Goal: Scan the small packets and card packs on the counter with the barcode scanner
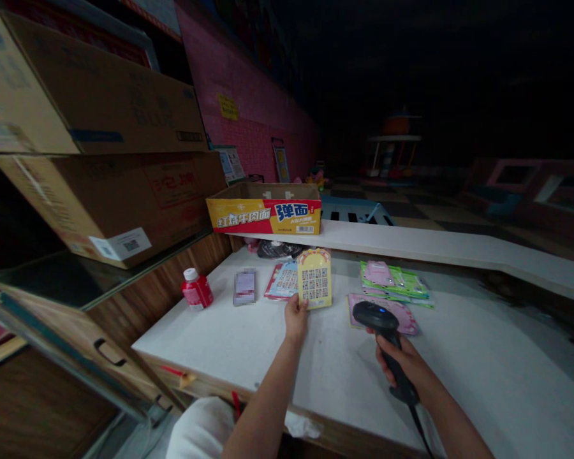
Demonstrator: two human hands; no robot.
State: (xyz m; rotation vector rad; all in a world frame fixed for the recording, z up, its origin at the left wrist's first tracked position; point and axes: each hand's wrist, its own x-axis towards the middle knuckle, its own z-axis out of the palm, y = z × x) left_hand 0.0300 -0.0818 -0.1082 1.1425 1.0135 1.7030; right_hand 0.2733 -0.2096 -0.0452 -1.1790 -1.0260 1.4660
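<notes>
On the white surface (330, 376), we see the left hand (295, 320) with its grip closed at the lower edge of a yellow card (315, 280). This card is toward the far edge of the surface, around the middle, and it carries a grid of printed squares. Just behind it, on its left, lies a blue and red packet (282, 280), partly covered by it.

The right hand (409, 364) has its grip wrapped around the handle of a black scanner (382, 319), which shows a small blue light. The scanner head covers part of a pink packet (402, 317) in our view. Nearer to the far edge are green packets (406, 284) in a pile.

About the containers: an open noodle carton (268, 217) stands on the ledge (411, 239) along the far edge; we see some inner wall, but its bottom is hidden. A red bottle (197, 292) with a white cap stands upright near the left edge, beside a phone (245, 287). Further left, two brown cartons (124, 185) are stacked, and we cannot tell their contents.
</notes>
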